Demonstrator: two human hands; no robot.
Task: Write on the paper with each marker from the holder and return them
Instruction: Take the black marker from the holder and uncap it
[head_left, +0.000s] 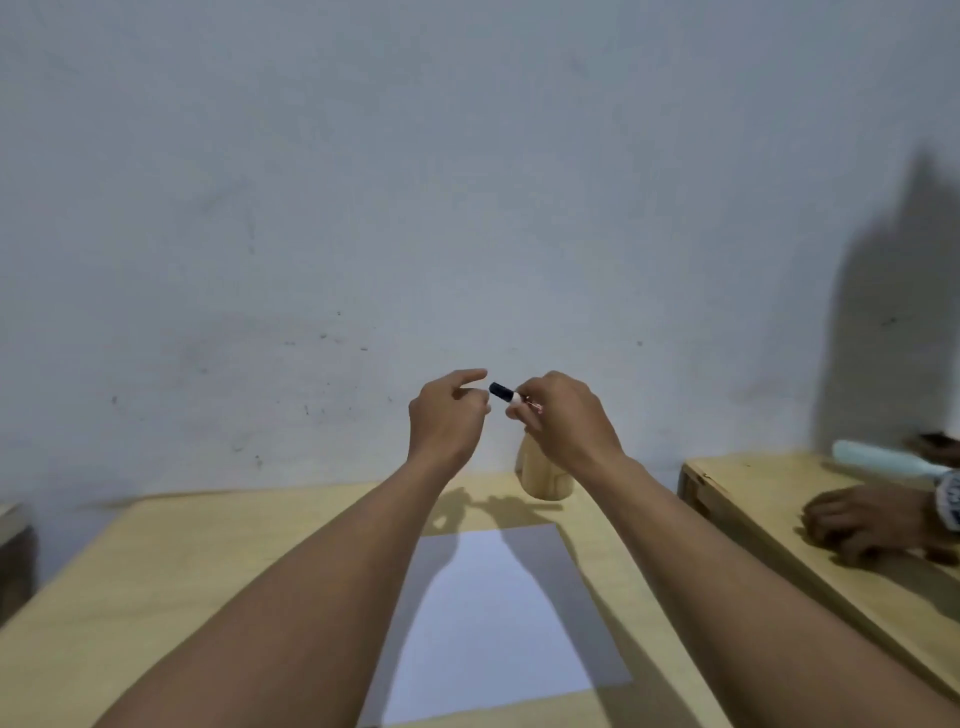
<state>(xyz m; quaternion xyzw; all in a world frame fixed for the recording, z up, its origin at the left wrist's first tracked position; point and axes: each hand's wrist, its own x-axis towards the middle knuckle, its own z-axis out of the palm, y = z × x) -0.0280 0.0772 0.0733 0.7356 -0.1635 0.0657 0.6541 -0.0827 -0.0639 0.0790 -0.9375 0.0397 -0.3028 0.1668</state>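
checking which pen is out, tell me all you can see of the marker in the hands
The marker is short, with a white barrel and a dark cap still on. It is held in the air above the table, tilted, cap end toward the left hand. The right hand grips its barrel and hides most of it; the left is close beside the cap.

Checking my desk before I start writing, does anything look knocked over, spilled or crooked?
Nothing stands out. The paper lies flat and blank on the table, the wooden holder stands upright behind it, and the right hand holds a capped marker, the left hand close beside it.
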